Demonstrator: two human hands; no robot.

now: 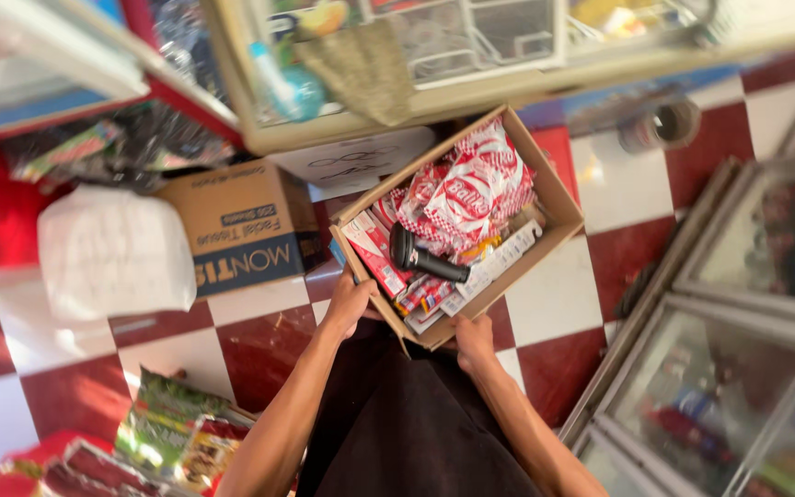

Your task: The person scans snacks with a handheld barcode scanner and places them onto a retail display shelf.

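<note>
The fingers of the left hand wrap over the near rim of the cardboard box and are hidden inside it. The fingertips of the right hand are hidden under the box's lower edge. Red-and-white packets cover the box floor and part of the black handheld scanner. The freezer contents are blurred behind glass and cut off at the right edge. The snack packets are cut off at the bottom.
</note>
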